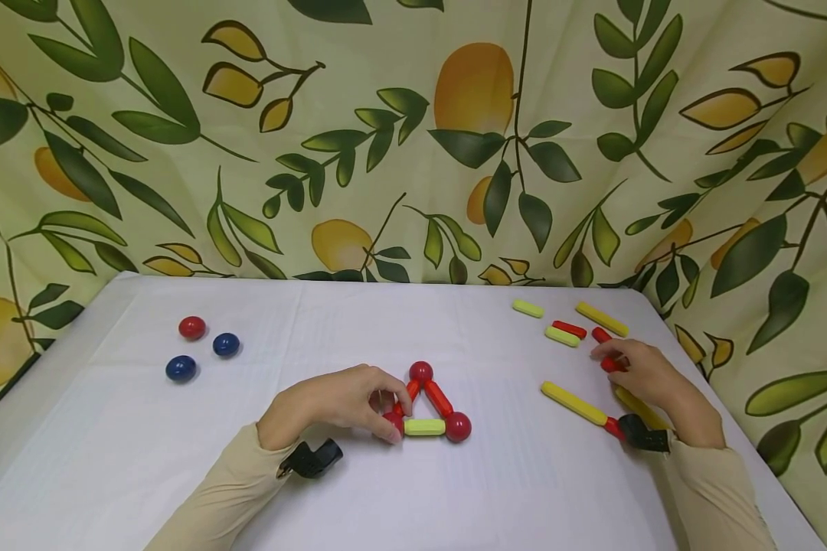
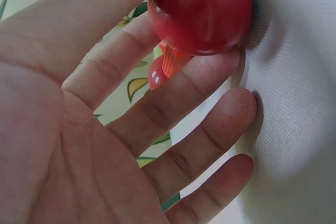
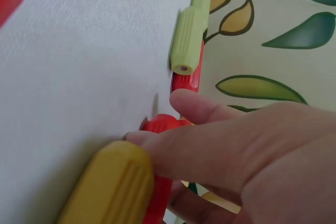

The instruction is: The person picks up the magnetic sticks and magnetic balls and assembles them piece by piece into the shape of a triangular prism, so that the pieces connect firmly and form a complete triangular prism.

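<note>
On the white table, a triangle of red balls and short sticks lies in the middle, in the head view. My left hand (image 1: pixel 348 398) holds its left red ball (image 2: pixel 202 11) between thumb and fingers. The top red ball (image 1: pixel 421 372) and right red ball (image 1: pixel 458 426) are joined by a red stick (image 1: pixel 438 399); a light green stick (image 1: pixel 424 427) forms the base. At the right, my right hand (image 1: pixel 641 371) pinches a red stick (image 1: pixel 612 365), partly covered by the fingers. Another red stick (image 1: pixel 600 334) lies just beyond the fingertips.
Two blue balls (image 1: pixel 181 369) and a red ball (image 1: pixel 191 328) sit at the left. Light green sticks (image 1: pixel 527 308), a red stick (image 1: pixel 570 329) and a yellow stick (image 1: pixel 603 318) lie at the back right. Another yellow stick (image 1: pixel 573 402) lies nearer. A patterned curtain (image 1: pixel 386 153) stands behind.
</note>
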`<action>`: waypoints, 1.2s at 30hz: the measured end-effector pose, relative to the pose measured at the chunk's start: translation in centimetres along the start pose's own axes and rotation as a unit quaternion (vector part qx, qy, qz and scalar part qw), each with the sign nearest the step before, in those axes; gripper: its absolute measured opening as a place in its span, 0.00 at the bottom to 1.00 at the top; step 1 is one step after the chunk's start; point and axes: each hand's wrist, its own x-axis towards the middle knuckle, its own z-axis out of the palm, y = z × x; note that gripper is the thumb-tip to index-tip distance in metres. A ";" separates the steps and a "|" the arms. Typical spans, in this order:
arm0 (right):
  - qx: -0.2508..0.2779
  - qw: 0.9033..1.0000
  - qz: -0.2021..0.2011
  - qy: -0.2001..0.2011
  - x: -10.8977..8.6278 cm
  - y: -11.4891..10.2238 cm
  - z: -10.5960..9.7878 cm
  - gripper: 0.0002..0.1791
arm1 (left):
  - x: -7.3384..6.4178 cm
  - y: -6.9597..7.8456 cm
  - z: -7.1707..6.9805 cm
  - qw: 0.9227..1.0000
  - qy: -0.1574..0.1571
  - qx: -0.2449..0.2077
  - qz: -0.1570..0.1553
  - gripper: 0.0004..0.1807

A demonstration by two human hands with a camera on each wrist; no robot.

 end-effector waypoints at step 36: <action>0.160 0.965 -0.197 0.071 0.1 -10.9 3.7 0.19 | -1.8 -1.6 3.2 0.989 0.121 -0.080 0.003 0.30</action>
